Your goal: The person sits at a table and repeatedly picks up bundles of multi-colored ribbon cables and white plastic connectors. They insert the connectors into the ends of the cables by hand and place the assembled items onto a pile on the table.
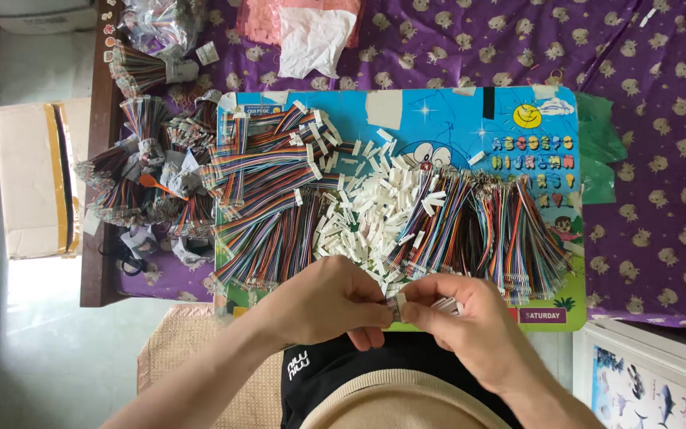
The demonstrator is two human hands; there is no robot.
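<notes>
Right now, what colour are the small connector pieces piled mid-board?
White plastic connectors, clearest in the head view.

Bright, even daylight from my left; floor (41,318) there is washed out, near overexposed. Shadows soft and short under my hands. Mild wide-angle bend at the edges. Focus sharp mid-frame, no motion blur.

We hold both forearms angled in from the lower corners so the hands meet in front of our body. Our left hand (335,298) is curled, knuckles up, thumb and forefinger pinched at its inner edge. Our right hand (458,314) faces it, fingers bent, fingertips (409,306) pressed close against the left's, nearly touching.
</notes>
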